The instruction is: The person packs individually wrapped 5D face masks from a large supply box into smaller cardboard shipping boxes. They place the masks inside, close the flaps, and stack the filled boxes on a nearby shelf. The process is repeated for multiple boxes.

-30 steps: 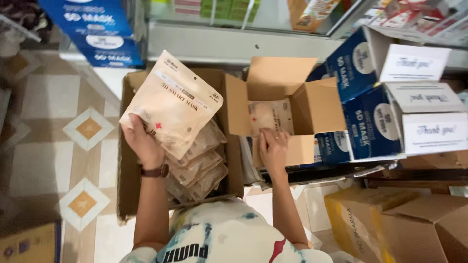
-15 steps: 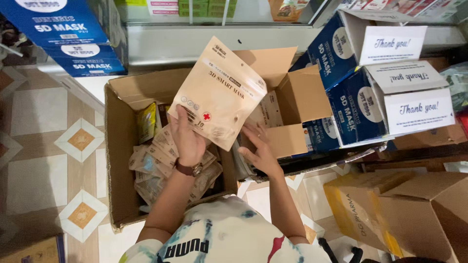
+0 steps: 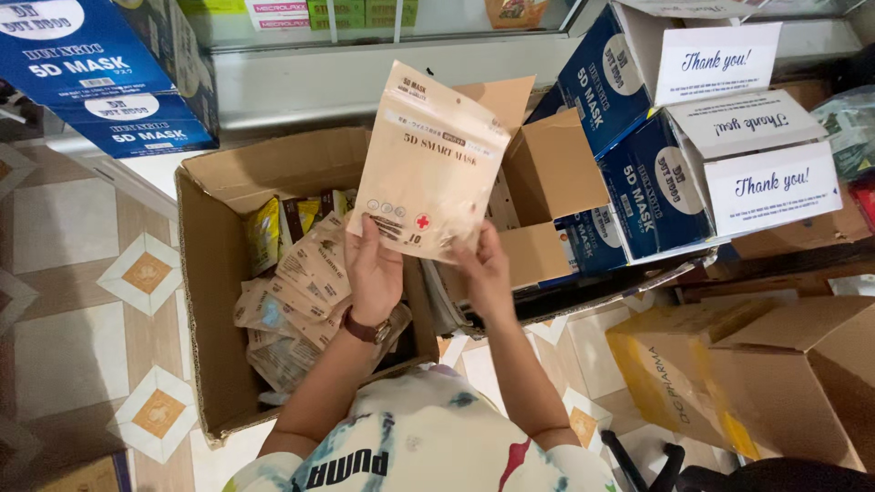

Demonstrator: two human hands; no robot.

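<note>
I hold a beige flat mask pouch (image 3: 428,159) upright in front of me with both hands. My left hand (image 3: 374,269), with a brown watch on the wrist, grips its lower left edge. My right hand (image 3: 483,269) grips its lower right corner. Below the pouch stands an open cardboard box (image 3: 205,264) on the floor, filled with several similar beige pouches (image 3: 305,282) and some yellow ones (image 3: 264,232). A smaller open cardboard box (image 3: 547,173) sits just right of it, partly hidden behind the pouch.
Blue mask cartons with white flaps (image 3: 693,164) are stacked at the right. More blue cartons (image 3: 109,82) stand at the upper left. Brown and yellow cardboard boxes (image 3: 729,383) sit at the lower right. Patterned floor tiles (image 3: 82,282) lie to the left. A glass counter runs along the top.
My left hand carried the pouch from over the big box to the right, and my right hand came up from the small box and took its lower right corner.
</note>
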